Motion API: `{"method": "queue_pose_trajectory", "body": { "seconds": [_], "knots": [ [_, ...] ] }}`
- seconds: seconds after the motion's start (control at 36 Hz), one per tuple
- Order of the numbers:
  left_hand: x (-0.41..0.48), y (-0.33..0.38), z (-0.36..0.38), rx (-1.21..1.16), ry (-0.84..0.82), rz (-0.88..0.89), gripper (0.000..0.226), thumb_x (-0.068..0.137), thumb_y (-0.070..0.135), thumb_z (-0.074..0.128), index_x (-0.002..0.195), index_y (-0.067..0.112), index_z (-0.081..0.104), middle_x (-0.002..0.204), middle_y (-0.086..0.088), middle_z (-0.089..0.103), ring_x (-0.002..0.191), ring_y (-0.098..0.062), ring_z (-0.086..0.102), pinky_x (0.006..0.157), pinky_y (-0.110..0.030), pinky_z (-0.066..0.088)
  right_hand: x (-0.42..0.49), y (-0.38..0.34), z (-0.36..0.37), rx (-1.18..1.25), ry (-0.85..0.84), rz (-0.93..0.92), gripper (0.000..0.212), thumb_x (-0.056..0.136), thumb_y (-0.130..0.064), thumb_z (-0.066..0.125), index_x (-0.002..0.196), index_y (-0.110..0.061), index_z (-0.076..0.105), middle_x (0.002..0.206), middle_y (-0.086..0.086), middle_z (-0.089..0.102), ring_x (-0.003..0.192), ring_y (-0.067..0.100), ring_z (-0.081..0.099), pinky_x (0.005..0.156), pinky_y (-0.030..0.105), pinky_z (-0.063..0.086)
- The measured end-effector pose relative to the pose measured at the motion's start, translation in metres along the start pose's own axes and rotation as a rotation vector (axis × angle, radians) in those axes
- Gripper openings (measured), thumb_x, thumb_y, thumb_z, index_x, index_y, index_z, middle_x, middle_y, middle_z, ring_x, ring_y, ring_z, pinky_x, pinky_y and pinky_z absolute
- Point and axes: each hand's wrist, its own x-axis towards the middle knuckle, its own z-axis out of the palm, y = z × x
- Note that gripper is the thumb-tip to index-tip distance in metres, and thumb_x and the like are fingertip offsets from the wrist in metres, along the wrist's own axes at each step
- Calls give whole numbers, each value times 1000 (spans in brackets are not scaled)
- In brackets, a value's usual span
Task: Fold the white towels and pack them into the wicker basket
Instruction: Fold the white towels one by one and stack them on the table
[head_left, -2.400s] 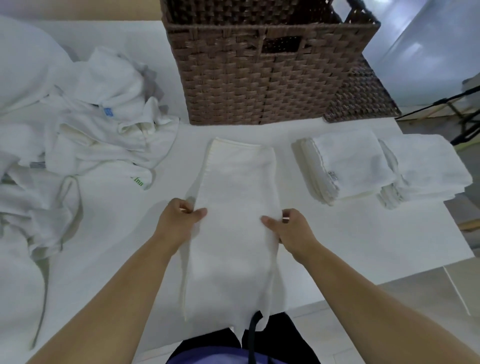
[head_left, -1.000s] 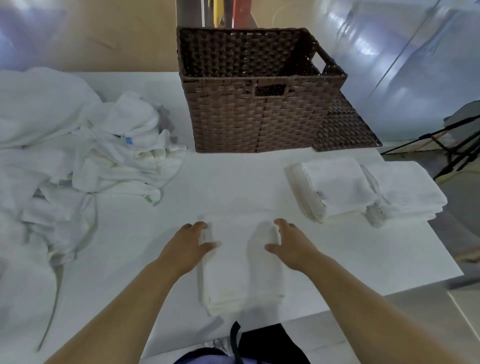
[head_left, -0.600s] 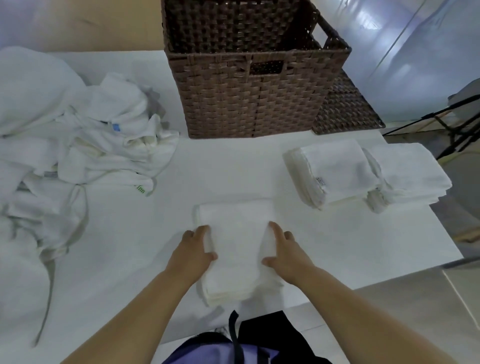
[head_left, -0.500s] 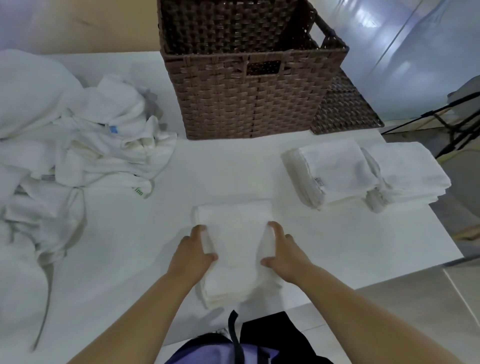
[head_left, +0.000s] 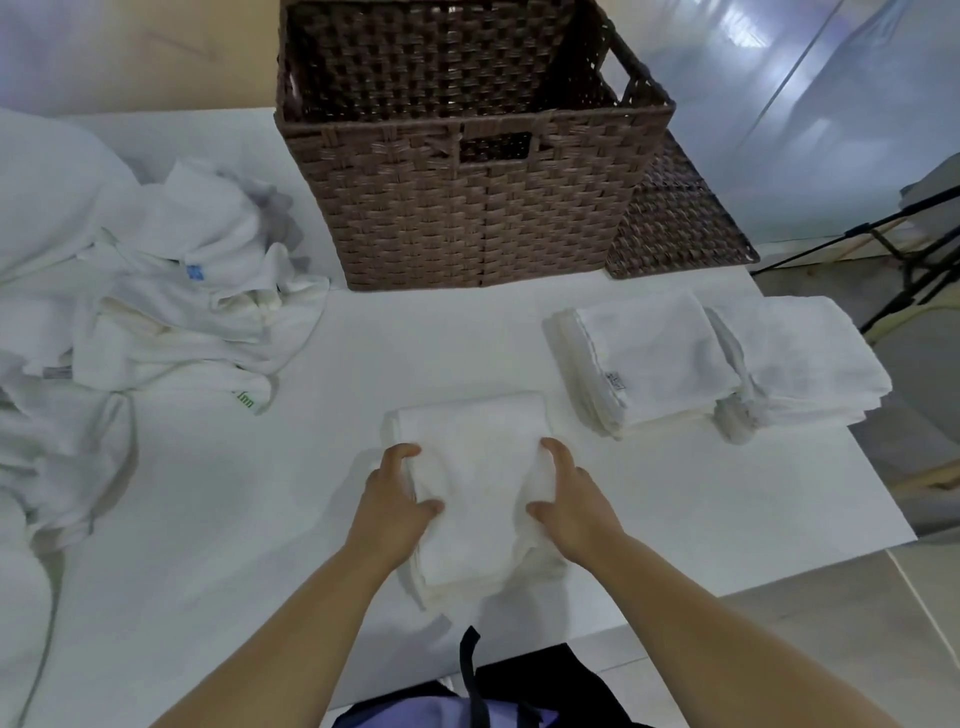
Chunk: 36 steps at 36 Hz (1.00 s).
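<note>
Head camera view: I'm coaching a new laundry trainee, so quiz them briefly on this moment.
1. True or false: the folded towel, gripped by the left hand and right hand, already sits inside the wicker basket.
2. The unfolded towel pile lies: A) left of the basket, B) right of it, C) inside it.
3. How many folded stacks lie right of the gripped towel?
Key: 1 false, it lies on the table; 2 A; 3 two.

Your left hand (head_left: 396, 501) and right hand (head_left: 574, 499) grip a folded towel (head_left: 475, 478) on the surface (head_left: 260, 519), near the wicker basket (head_left: 467, 208).
</note>
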Motion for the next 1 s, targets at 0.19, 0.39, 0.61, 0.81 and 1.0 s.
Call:
{"method": "queue_pose_trajectory", "body": {
  "seconds": [0.19,0.39,0.61,0.81,1.0],
  "knots": [
    [12,15,17,-102,17,-25,61,81,14,71,129,35,40,113,1,50,100,-18,53,88,-31,46,19,9,-26,-49,41,-52,67,94,-22,54,146,-37,14,121,7,46,104,28,53,87,36,44],
    [21,37,27,-209,39,-28,55,80,5,69,119,37,46,88,-8,63,79,-21,63,63,-21,45,23,10,-57,-56,8,-195,68,96,-22,52,150,-32,11,151,1,23,126,24,45,98,34,41],
    [14,94,19,-311,171,158,53,80,2,68,112,41,53,105,5,64,86,-15,65,79,-30,53,17,7,-114,87,171,-416,65,95,-26,55,148,-34,19,139,-4,35,114,9,44,94,22,40],
    [14,169,44,-331,51,362,52,84,8,68,107,52,53,109,16,61,83,-5,67,76,-24,53,21,39,-186,184,374,-409,58,93,-22,60,143,-31,33,121,-14,40,104,0,41,92,19,36],
    [39,239,130,-148,-92,481,47,85,25,69,105,60,45,116,8,56,88,-12,65,80,-24,53,37,105,-264,130,471,-188,53,93,-16,58,140,-33,41,125,0,55,113,18,50,88,22,34]
  ]
}}
